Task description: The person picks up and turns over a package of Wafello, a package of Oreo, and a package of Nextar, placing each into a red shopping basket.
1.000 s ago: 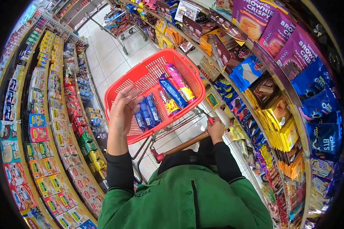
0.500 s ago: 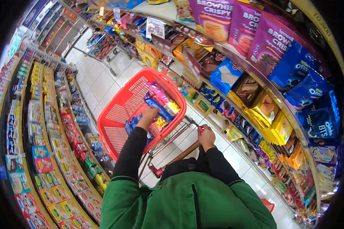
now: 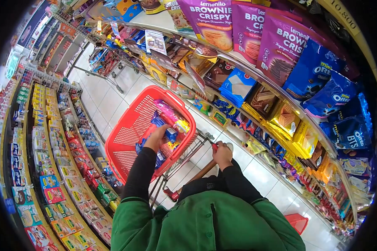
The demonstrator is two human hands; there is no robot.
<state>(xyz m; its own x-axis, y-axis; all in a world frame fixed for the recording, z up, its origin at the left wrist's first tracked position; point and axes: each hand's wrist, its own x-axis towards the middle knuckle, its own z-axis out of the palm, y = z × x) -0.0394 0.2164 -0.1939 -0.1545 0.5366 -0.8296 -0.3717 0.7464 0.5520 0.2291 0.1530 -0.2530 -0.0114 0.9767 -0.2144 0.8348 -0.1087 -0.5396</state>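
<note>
A red plastic basket (image 3: 135,109) sits on a metal shopping cart (image 3: 184,155). My left hand (image 3: 156,139) is inside the basket, its fingers closed at a blue packet (image 3: 171,134); part of the grip is hidden by the back of the hand. Other blue packets (image 3: 160,159) lie beneath and beside that hand. Along the basket's right side rests a pink packet (image 3: 166,109), with yellow packaging around it. My right hand (image 3: 223,154) is wrapped round the cart handle (image 3: 203,170) near its red end piece.
Shelves with Brownie Crispy bags (image 3: 211,21), blue mini Oreo bags (image 3: 318,69) and yellow wafer packs (image 3: 285,119) run along the right. Curved shelves of small boxes (image 3: 54,194) line the left. Ahead stands another cart (image 3: 104,60). A red object (image 3: 297,222) lies on the tiled floor behind me at right.
The view has shifted, so the basket appears slightly lower and the shelf goods further left. My left hand has moved a little within the basket; my right hand stays on the handle.
</note>
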